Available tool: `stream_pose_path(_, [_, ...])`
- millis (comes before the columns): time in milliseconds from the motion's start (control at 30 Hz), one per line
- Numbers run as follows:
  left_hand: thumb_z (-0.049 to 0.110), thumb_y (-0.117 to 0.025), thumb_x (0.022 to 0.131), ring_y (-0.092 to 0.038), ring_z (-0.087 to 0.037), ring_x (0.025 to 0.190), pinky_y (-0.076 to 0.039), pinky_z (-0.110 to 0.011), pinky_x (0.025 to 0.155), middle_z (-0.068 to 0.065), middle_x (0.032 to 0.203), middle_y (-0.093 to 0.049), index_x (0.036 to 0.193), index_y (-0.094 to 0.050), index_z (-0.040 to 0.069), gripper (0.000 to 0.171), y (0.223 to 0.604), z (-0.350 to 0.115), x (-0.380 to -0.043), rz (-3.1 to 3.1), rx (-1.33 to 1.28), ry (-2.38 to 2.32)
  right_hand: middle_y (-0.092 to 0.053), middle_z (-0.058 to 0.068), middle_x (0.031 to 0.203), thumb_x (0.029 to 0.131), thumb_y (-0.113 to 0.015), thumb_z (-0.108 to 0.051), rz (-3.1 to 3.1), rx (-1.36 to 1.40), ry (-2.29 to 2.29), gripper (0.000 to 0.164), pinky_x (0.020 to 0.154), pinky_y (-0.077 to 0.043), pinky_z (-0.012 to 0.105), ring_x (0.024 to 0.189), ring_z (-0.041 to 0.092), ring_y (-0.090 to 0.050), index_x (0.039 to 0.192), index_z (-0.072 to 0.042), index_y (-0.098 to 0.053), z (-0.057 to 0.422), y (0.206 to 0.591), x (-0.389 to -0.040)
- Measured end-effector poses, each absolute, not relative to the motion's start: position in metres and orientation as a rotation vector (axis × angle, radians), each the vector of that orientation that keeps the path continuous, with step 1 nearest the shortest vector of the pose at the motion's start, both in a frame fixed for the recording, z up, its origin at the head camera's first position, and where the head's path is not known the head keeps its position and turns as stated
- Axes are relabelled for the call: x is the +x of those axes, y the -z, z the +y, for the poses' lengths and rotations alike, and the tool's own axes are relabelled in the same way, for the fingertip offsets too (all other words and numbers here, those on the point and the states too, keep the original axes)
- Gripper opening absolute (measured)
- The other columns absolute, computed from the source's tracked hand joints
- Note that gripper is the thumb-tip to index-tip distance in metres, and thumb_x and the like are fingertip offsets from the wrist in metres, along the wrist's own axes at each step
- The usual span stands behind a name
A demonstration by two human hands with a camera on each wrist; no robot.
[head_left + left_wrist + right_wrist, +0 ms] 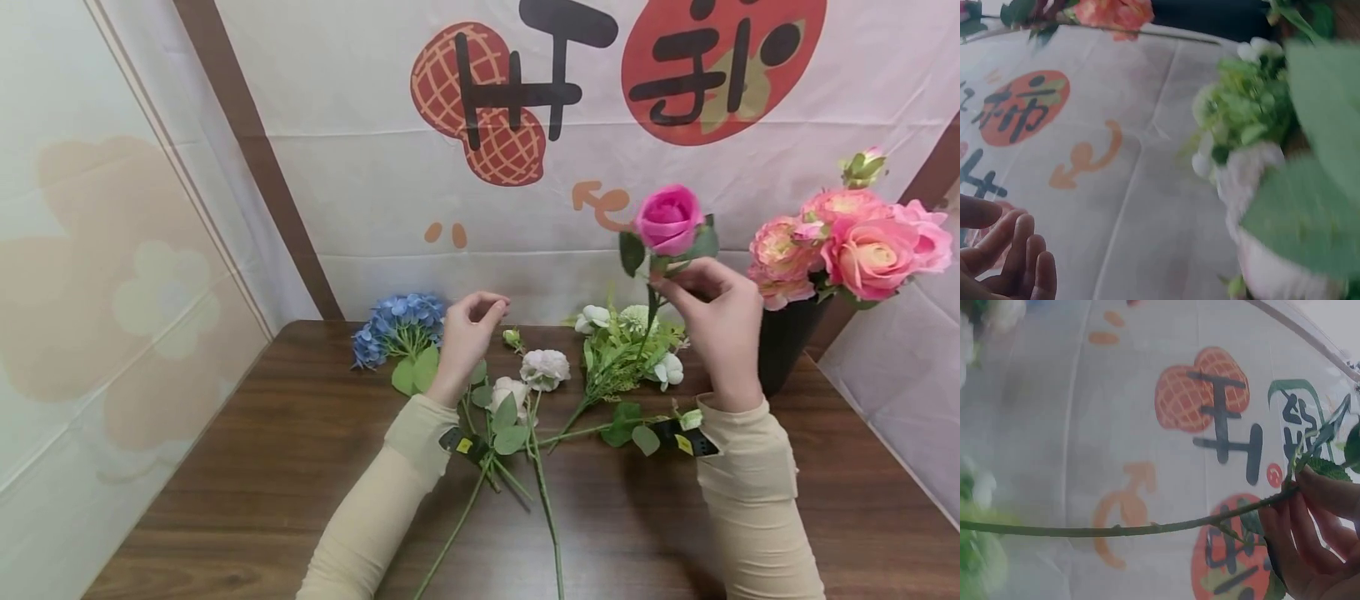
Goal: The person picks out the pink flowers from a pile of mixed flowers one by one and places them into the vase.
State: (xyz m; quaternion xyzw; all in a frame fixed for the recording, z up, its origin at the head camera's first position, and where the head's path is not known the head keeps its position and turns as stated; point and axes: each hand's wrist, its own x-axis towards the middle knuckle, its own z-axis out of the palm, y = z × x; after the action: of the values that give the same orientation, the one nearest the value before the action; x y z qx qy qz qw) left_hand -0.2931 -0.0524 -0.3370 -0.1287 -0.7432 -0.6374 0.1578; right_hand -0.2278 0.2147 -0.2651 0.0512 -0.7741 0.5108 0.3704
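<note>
My right hand (716,312) pinches a bright pink artificial rose (670,218) high on its stem, just under the bloom. That stem (1085,532) runs long, thin and green away from the fingertips in the right wrist view. My left hand (471,337) is raised over the table with nothing in it; its fingers (1022,234) are loosely bent, the thumb near the index finger. Below the left hand lie a white flower (545,370) and a pale rose (508,393) with crossed stems. Beneath the pink rose lies a green-and-white bunch (622,354).
A black vase (787,342) with pink and peach flowers (862,246) stands at the right. Blue hydrangea (401,325) lies at the back left of the brown table (247,500). A printed cloth (337,167) hangs right behind it.
</note>
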Motion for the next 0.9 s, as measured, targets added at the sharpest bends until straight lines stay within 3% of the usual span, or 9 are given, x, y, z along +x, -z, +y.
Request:
stream_pose_path(133, [0.02,-0.062,0.092,-0.057,-0.012,0.068,-0.046,-0.024,0.06,-0.013,0.089,-0.068,0.099,-0.07,0.009,0.016,0.342,-0.065,-0.295,-2.206,-0.327,1.719,-0.063,-0.025,0.071,0.075,-0.08,-0.012,-1.922,0.088,-1.271,0.016,0.062,-0.044,0.013,0.067,-0.004,-0.06,0.086,-0.003,-0.071,0.231,0.259,-0.226])
stream_pose_path(333, [0.022,-0.061,0.092,-0.058,-0.016,0.081,-0.045,-0.025,0.071,-0.009,0.093,-0.067,0.102,-0.069,0.007,0.019,0.347,-0.086,-0.296,-2.266,-0.281,1.623,-0.065,-0.025,0.075,0.074,-0.081,-0.015,-1.897,0.027,-1.228,0.02,0.064,-0.045,0.012,0.07,-0.003,-0.061,0.09,-0.007,-0.073,0.255,0.251,-0.22])
stream_pose_path(567, [0.021,-0.061,0.092,-0.057,-0.017,0.081,-0.043,-0.026,0.068,-0.009,0.093,-0.067,0.102,-0.069,0.007,0.019,0.354,-0.109,-0.3,-2.284,-0.246,1.544,-0.069,-0.017,0.074,0.072,-0.081,-0.009,-1.794,-0.002,-1.319,0.019,0.055,-0.048,0.01,0.058,-0.003,-0.061,0.088,-0.004,-0.073,0.277,0.236,-0.213])
stream_pose_path(767, [0.022,-0.06,0.092,-0.059,-0.021,0.084,-0.044,-0.03,0.073,-0.011,0.093,-0.067,0.103,-0.068,0.006,0.021,0.363,-0.129,-0.3,-2.339,-0.214,1.377,-0.069,-0.015,0.079,0.074,-0.078,-0.004,-1.738,0.007,-1.267,0.019,0.065,-0.049,0.01,0.066,0.0,-0.063,0.091,0.002,-0.072,0.29,0.231,-0.206])
stream_pose_path(900, [0.021,-0.06,0.092,-0.06,-0.023,0.086,-0.044,-0.032,0.074,-0.011,0.095,-0.068,0.104,-0.067,0.007,0.02,0.367,-0.142,-0.298,-2.371,-0.195,1.288,-0.067,-0.016,0.08,0.076,-0.077,-0.004,-1.735,-0.017,-1.205,0.016,0.07,-0.048,0.01,0.07,0.0,-0.061,0.091,-0.001,-0.073,0.298,0.228,-0.201])
